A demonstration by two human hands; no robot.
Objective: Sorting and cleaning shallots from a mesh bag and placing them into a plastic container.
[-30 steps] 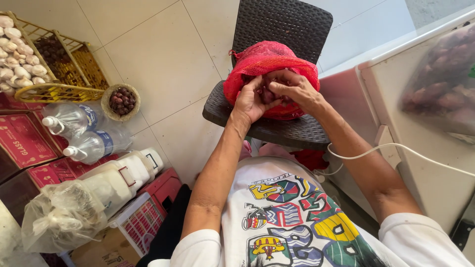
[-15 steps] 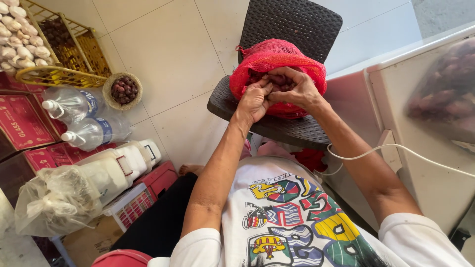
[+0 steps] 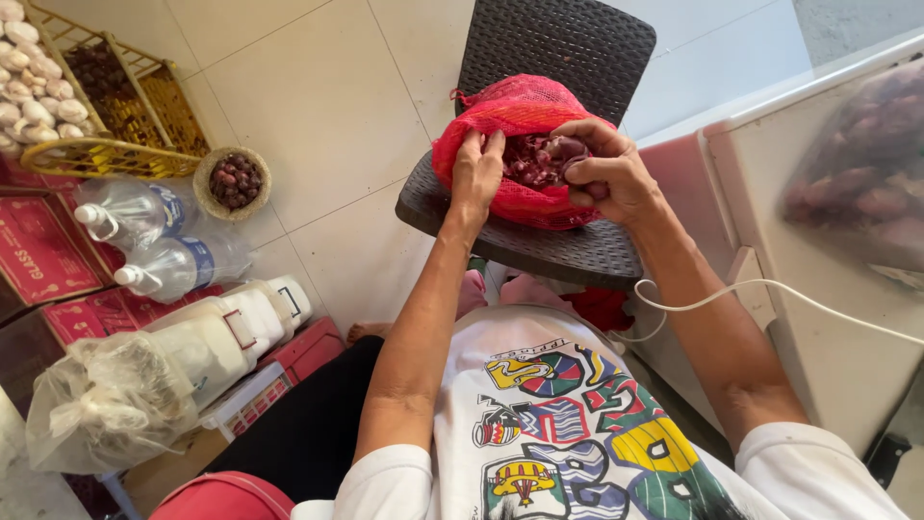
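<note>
Both hands at open red mesh sack on dark woven chair.

Left hand (image 3: 476, 173) pinches the red mesh sack (image 3: 515, 120) rim, holding the mouth open; right hand (image 3: 606, 173), fingers pressed together, grips a small reddish bulb (image 3: 568, 147). Judged: sorting stage; a steady rim is needed. The chair (image 3: 558, 48) stands on pale tiled floor (image 3: 308, 106), bottles (image 3: 154, 241) and wire basket (image 3: 115, 106) well apart.

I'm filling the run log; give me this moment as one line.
left hand: grip on red mesh bag rim | right hand: pinching dark red piece | bag on dark woven chair
</note>
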